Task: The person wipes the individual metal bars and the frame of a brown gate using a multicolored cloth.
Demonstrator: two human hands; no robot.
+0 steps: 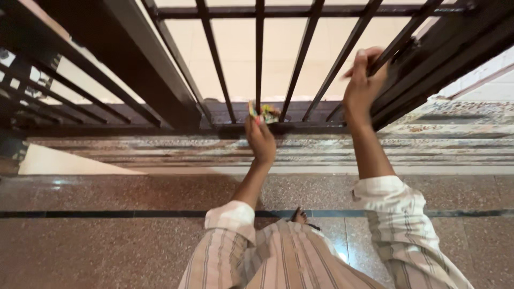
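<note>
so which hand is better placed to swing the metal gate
Right, probably. The right hand already grips a bar of the dark metal gate near its edge, while the left hand is lower and busy holding a small colourful object.

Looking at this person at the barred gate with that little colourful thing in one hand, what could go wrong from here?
The left hand pinches the small colourful object close against the gate bars; it could slip through to the far side. The right hand grips a bar by the gate's edge, so fingers might get pinched if the gate swings. The polished floor looks glossy, and footing near the raised threshold could be slippery.
</note>
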